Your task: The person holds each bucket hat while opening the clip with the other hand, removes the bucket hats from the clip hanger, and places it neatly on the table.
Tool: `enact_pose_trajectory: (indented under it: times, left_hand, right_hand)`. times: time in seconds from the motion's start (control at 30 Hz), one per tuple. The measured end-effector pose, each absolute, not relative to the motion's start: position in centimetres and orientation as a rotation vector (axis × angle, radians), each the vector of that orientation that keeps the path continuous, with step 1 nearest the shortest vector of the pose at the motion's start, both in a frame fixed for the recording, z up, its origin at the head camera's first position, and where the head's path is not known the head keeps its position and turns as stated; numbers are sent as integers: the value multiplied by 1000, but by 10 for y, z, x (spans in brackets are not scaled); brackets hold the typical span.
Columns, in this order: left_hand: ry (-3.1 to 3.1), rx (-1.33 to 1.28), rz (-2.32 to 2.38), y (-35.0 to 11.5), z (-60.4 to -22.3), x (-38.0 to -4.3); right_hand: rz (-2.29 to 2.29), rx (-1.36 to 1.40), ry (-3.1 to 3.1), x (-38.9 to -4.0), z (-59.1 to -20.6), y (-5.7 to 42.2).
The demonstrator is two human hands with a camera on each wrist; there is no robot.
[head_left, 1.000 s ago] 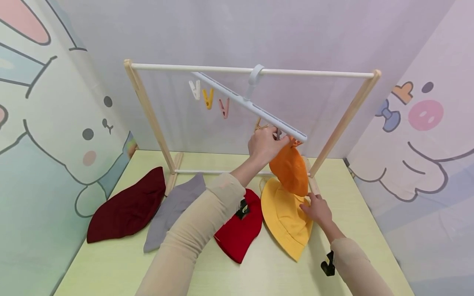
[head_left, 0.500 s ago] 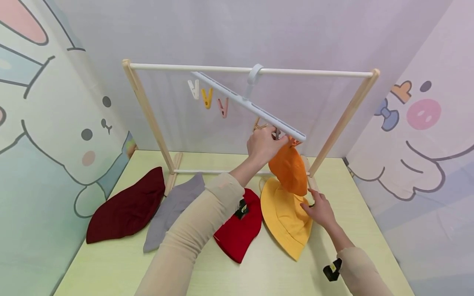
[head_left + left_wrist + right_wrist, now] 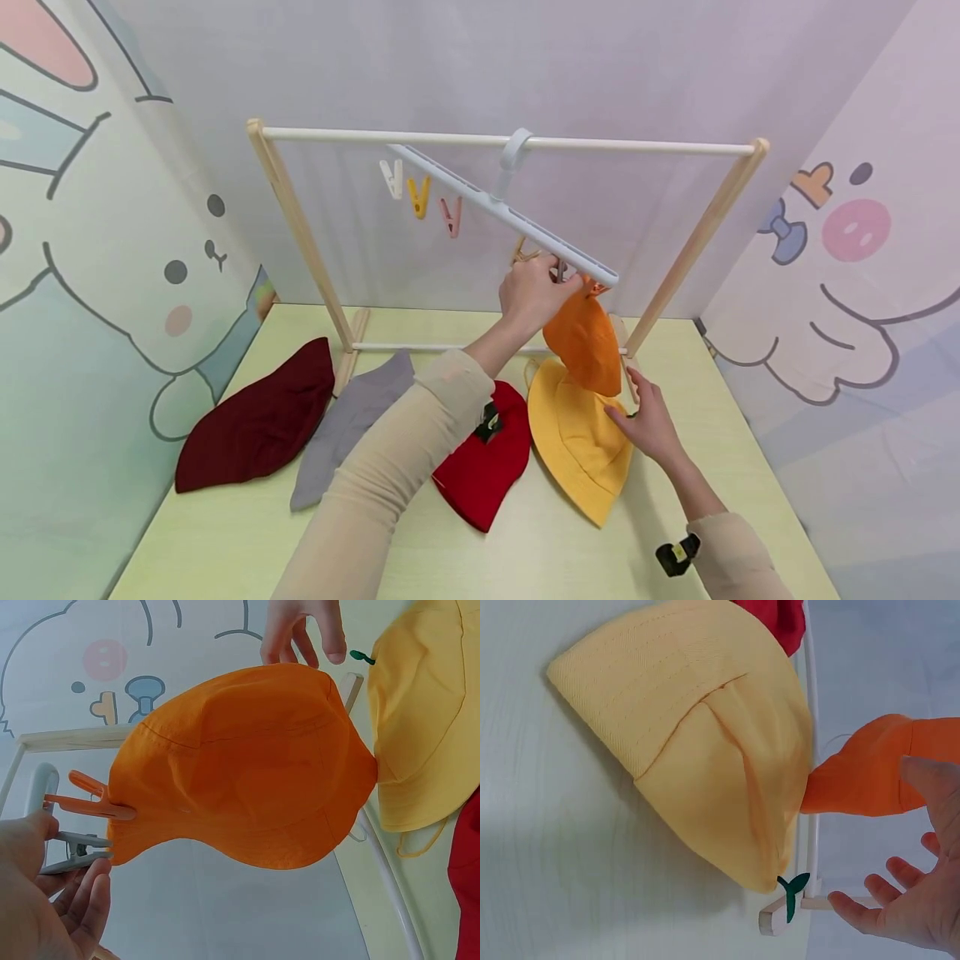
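Observation:
An orange bucket hat (image 3: 582, 346) hangs under the right end of a pale blue hanger (image 3: 517, 217), folded, its brim caught by an orange clothespin (image 3: 94, 799). My left hand (image 3: 534, 292) pinches a grey clothespin (image 3: 75, 850), whose tip meets the brim edge; whether it grips the cloth I cannot tell. My right hand (image 3: 651, 423), fingers spread and holding nothing, is beside the lower end of the orange hat. Below it lies a yellow bucket hat (image 3: 577, 450) with a green sprout (image 3: 791, 896) on top.
A red hat (image 3: 491, 467), a grey hat (image 3: 352, 425) and a maroon hat (image 3: 258, 425) lie on the table (image 3: 555, 567). White, yellow and pink clothespins (image 3: 450, 218) hang from the hanger. A wooden rack with a white rail (image 3: 637, 146) carries the hanger.
My right hand has drawn slightly right and away from the orange hat's lower end, its fingers spreading. The left hand stays at the grey clothespin.

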State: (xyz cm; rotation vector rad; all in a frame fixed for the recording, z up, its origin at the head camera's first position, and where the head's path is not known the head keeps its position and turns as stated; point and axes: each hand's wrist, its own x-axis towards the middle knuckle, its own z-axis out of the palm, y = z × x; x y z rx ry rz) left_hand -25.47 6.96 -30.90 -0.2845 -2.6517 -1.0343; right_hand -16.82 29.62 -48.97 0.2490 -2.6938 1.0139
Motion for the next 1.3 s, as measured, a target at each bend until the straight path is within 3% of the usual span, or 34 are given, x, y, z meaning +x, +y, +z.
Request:
enact_pose_trajectory:
  times: [0.67, 1.3]
  left_hand:
    - [-2656, -296, -1006, 69, -310, -254]
    - [-2640, -267, -1054, 69, -309, -252]
  right_hand:
    - [1113, 172, -2553, -169, -458, 267]
    - [910, 149, -2294, -183, -449, 237]
